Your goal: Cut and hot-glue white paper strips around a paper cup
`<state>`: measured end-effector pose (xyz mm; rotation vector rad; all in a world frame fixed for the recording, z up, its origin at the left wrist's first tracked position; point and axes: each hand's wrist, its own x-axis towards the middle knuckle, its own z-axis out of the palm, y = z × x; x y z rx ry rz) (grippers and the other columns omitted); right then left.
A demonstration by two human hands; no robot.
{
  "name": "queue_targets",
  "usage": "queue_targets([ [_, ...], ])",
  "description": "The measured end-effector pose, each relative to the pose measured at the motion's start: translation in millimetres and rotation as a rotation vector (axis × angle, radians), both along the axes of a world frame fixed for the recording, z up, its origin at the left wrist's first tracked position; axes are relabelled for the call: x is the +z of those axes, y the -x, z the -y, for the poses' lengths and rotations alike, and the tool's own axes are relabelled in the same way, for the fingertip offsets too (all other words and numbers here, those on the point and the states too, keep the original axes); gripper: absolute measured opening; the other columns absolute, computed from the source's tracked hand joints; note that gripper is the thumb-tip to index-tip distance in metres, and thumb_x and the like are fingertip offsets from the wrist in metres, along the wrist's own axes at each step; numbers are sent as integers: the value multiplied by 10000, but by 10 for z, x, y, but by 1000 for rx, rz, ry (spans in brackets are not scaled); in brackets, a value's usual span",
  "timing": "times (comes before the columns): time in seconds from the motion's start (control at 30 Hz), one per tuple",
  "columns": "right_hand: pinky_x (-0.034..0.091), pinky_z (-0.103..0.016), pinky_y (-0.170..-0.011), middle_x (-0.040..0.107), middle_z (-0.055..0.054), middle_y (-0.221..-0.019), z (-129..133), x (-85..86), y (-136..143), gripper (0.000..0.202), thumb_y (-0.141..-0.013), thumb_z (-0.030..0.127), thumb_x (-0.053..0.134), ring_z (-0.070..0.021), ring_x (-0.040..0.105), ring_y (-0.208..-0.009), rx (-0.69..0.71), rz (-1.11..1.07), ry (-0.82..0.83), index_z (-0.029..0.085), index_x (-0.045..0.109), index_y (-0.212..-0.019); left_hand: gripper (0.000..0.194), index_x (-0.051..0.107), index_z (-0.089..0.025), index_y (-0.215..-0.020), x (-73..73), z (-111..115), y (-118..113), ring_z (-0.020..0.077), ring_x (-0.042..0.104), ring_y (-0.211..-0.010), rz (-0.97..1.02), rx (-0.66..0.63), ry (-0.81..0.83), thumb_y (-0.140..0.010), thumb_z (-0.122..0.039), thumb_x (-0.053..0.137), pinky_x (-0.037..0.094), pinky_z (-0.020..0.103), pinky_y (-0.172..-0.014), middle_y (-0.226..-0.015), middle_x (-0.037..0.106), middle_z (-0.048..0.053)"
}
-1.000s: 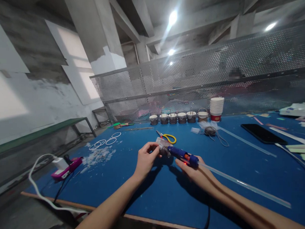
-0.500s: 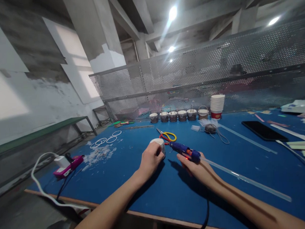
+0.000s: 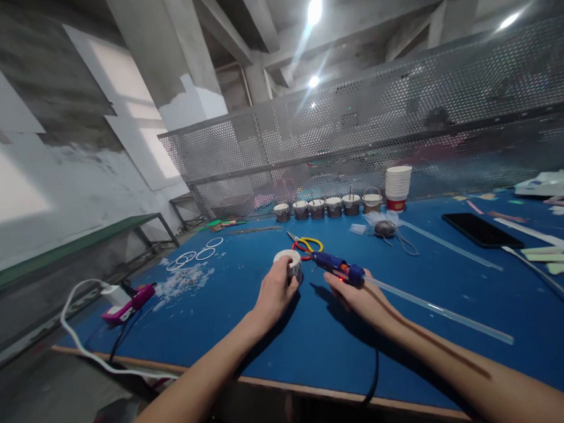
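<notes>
Glue gun: dark blue body, orange patch, small red light. Glue stick: translucent, whitish. Held cup: white rim, grey side. Scissors: one handle yellow, the other red; blades silvery. Worktop: blue, flecked white at left; edge brown. Row of small cups: dark grey, pale rims. Stacked cups: white, lowest red. Power strip: magenta and white. Mesh panel: grey, dotted with perforations.

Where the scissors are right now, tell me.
In the head view, the scissors lie on the blue table just right of picture centre, beyond the white-rimmed cup and the glue gun.
</notes>
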<state>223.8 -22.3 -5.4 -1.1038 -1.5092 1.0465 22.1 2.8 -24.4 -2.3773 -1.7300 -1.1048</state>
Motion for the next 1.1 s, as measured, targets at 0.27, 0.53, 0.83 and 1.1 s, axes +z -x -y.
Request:
queue_targets([
  [0.27,290,-240,-398,389,57,-343,-41,-19,-23,356,-739,464,577,-95,367,-357,-9,1,-10,224,458,-504,443,512,-202,-1135,28,-2,43,216,615,-983,38,-54,14,-701,-153,581,487,363,-870,-1111,624,103],
  [0.53,295,-240,-406,400,56,-350,-62,-36,-37,349,-755,465,546,-94,376,-353,-2,20,8,212,486,-522,501,499,-193,-1225,163,175,74,259,544,-1168,-65,-167,-15,-739,-158,612,479,388,-926,-1284,568,146],
  [0.83,301,-225,-395,398,58,-335,-71,-36,1,347,-734,457,569,-91,379,-341,-16,11,44,205,498,-506,233,655,-197,-838,423,1,101,242,556,-881,-513,-38,-108,-889,-392,539,392,371,-814,-902,701,97],
  [1.1,305,-231,-405,396,62,-349,-52,-18,-11,341,-737,462,553,-87,373,-343,-19,20,59,204,502,-519,274,509,-201,-631,254,-155,51,183,500,-679,-340,-154,16,-877,-315,468,308,389,-868,-661,587,12],
])
